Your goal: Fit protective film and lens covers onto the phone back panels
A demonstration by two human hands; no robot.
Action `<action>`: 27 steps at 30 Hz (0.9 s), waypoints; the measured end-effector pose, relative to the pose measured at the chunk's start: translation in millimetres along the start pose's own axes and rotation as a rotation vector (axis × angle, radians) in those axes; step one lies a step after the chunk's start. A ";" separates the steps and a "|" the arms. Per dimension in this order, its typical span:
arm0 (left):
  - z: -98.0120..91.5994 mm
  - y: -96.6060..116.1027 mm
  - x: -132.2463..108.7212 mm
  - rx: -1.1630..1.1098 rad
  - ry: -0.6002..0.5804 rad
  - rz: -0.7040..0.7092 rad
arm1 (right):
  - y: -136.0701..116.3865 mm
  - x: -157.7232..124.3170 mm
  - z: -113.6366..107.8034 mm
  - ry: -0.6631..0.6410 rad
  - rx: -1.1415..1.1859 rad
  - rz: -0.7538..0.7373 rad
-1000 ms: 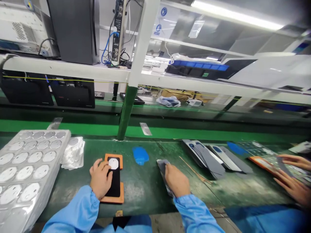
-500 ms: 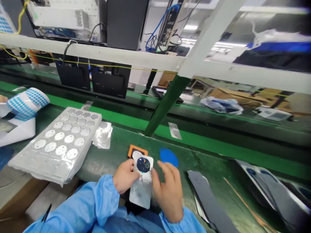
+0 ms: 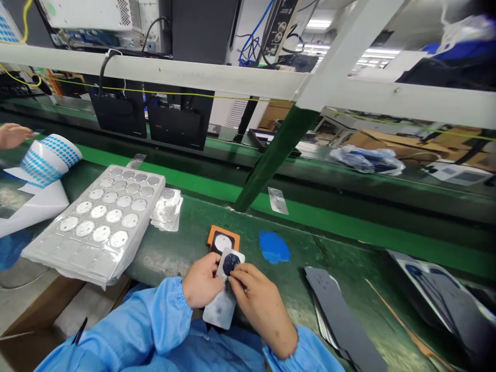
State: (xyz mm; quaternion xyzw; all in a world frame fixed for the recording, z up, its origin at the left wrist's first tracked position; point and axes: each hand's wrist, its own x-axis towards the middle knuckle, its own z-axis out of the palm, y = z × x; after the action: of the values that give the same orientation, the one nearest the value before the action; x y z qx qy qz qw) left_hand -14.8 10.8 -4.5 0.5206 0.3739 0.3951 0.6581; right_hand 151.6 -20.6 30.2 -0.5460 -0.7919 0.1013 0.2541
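Observation:
A silvery phone back panel (image 3: 220, 309) with a dark round camera piece (image 3: 230, 262) near its top is tilted in front of my body. My left hand (image 3: 202, 281) grips its left edge, with the thumb lying across the face. My right hand (image 3: 259, 299) has its thumb and fingertips pressed together at the right side of the camera piece; whatever is between them is too small to make out. Just behind the panel, an orange and black fixture (image 3: 214, 235) holds a white round disc (image 3: 223, 242).
To the left lies a clear tray (image 3: 42, 248) of silver discs beside several silvery cards (image 3: 167, 209). Beyond are a dotted sticker roll (image 3: 52, 160) and another person's hand (image 3: 14, 136). A blue sheet (image 3: 274, 247), grey panels (image 3: 343, 315) and a green post (image 3: 273, 157) stand around.
My right hand has moved left onto the camera piece, and its fingers have come together. My left hand keeps its grip. The other person's hand has come further into view.

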 end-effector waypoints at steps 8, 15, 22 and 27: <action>0.9 -5.7 1.2 0.130 0.029 -0.013 | 3.5 -2.9 3.8 0.016 -0.198 -0.124; 4.7 -0.2 1.3 0.190 0.027 -0.017 | 3.8 -11.0 8.5 0.046 -0.368 -0.205; 7.7 6.3 -0.7 0.223 0.026 -0.013 | -4.0 -14.4 6.1 -0.090 -0.489 -0.208; 9.4 9.1 -0.9 0.189 0.036 -0.025 | -9.2 -1.2 2.0 -0.074 -0.401 -0.147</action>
State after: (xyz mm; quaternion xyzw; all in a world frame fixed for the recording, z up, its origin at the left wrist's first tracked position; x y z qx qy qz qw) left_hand -7.9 7.7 6.2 0.5684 0.4279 0.3591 0.6040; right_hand 143.4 -25.0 32.2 -0.5224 -0.8425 -0.0572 0.1179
